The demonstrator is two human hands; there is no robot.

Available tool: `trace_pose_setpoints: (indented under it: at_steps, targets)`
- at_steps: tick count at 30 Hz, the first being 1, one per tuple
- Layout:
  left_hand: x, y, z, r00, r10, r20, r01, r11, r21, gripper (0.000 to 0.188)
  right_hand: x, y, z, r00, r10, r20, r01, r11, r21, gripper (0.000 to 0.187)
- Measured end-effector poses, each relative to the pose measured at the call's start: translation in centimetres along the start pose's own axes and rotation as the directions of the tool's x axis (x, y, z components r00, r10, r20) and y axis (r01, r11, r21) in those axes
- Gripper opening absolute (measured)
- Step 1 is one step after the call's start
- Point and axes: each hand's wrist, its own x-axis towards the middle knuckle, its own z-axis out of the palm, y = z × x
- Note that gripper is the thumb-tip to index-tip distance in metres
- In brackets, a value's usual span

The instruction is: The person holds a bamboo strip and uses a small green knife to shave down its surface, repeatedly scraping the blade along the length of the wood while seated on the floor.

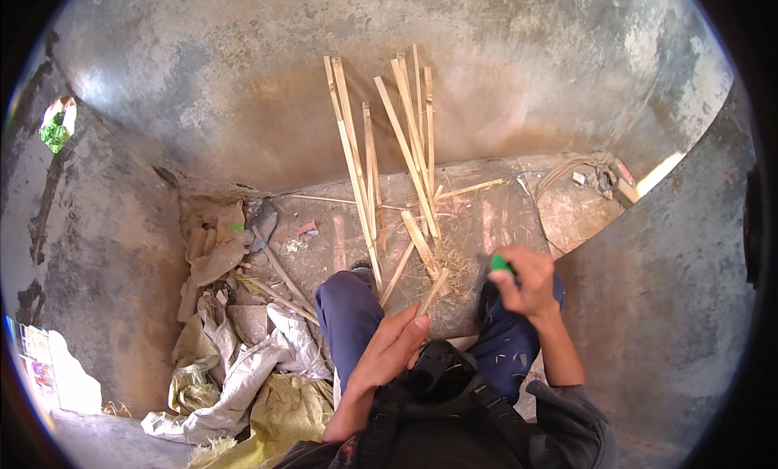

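Observation:
My left hand [387, 347] is closed round the lower end of a short split bamboo strip [435, 291], which slants up and away between my knees. To the right, above my right knee, my right hand [531, 287] grips a tool with a green handle [501, 264]. Its working end is dark and blurred, so its kind cannot be made out. The tool is apart from the strip. Beyond the strip, a thicker bamboo piece [416, 230] lies among curly shavings [460, 276] on the floor.
Several long bamboo strips [350, 145] lean against the far wall [259, 88]. Crumpled sacks [235, 380] lie at the left, near broken rubble [212, 254] and a stick [284, 275]. A coil of cord [571, 168] rests at the far right. Walls stand close on both sides.

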Motion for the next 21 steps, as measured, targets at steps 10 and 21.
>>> trace_pose_setpoints:
  at_steps: [10,21]
  targets:
    - [0.8,-0.5,-0.2,0.995,0.043,0.092,-0.036,0.997,-0.075,0.031,0.3,-4.7,2.9,0.989,-0.105,0.108,0.091,0.988,0.128,0.031]
    - [1.0,0.7,1.8,0.935,0.327,-0.138,-0.199,0.805,0.559,0.032,0.2,-5.3,3.6,0.993,-0.082,0.089,0.082,0.997,0.009,0.032]
